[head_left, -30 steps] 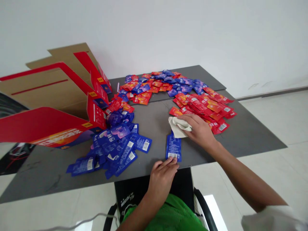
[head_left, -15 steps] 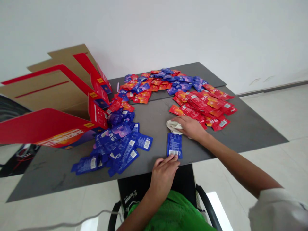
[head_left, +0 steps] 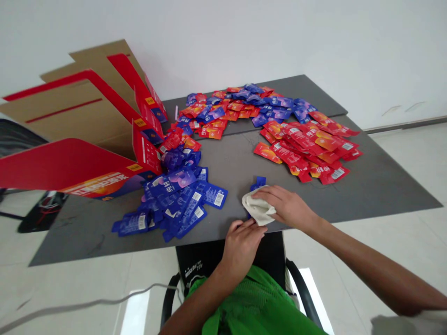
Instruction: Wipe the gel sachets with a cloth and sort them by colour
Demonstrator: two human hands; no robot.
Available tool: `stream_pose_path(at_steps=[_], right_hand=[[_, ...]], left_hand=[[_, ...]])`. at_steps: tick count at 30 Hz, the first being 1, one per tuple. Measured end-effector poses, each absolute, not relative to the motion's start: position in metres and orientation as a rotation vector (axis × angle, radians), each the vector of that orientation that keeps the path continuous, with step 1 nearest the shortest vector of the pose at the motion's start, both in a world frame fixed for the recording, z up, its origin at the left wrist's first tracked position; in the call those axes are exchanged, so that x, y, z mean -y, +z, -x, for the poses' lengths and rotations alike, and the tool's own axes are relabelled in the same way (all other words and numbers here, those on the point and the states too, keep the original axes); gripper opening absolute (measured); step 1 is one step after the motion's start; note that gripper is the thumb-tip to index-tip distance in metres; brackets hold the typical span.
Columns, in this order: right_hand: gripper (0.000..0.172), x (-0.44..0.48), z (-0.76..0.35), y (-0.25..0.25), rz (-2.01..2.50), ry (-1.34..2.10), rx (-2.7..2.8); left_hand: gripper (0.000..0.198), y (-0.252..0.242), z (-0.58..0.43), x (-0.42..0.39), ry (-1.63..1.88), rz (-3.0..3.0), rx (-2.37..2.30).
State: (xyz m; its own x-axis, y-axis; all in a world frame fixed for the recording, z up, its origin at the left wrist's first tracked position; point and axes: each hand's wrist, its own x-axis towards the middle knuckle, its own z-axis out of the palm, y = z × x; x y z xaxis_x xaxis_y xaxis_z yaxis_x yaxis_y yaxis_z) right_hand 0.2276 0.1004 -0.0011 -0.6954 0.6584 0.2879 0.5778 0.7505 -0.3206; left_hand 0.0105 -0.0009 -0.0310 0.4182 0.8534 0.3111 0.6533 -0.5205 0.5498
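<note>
Right hand (head_left: pixel 288 208) grips a white cloth (head_left: pixel 258 207) over one blue sachet (head_left: pixel 260 181) near the edge of the table (head_left: pixel 230 167).
Left hand (head_left: pixel 241 247), loosely curled and empty, sits just beside; open table separates them from three heaps: blue heap (head_left: pixel 174 200), red heap (head_left: pixel 303 153), mixed heap (head_left: pixel 230 109).

Interior view from head height. We see a plain white wall (head_left: pixel 223 37) filling the top of the frame, with faint scuffs at upper right and a grey skirting strip (head_left: pixel 408 122) along its foot. Pale glossy floor tiles (head_left: pixel 412 153) cover the right and lower left. A dark grey desk (head_left: pixel 377 195) spans the middle of the frame. At lower centre, we note a black chair (head_left: pixel 265 246) with curved armrests (head_left: pixel 303 288) just below the desk's near edge. A bright patch of light (head_left: pixel 134 314) lies on the floor at lower left, crossed by a thin grey cable (head_left: pixel 87 303).
</note>
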Motion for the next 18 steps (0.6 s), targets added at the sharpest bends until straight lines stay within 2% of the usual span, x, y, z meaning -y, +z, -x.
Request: stream_pose_path(at_steps=[7, 13, 18], right_hand=[[0.041, -0.171, -0.243, 0.014, 1.286, 0.065, 2.253], [0.038, -0.108, -0.271, 0.036, 1.359, -0.023, 1.805], [0.036, -0.054, -0.288, 0.009, 1.55, 0.047, 1.566]], left_hand=[[0.015, -0.022, -0.008, -0.001, 0.838, -2.359, -1.263], [0.021, 0.026, -0.015, -0.044, 0.811, -2.338, -1.37], [0.044, 0.029, -0.036, -0.096, 0.583, -2.405, -1.711]])
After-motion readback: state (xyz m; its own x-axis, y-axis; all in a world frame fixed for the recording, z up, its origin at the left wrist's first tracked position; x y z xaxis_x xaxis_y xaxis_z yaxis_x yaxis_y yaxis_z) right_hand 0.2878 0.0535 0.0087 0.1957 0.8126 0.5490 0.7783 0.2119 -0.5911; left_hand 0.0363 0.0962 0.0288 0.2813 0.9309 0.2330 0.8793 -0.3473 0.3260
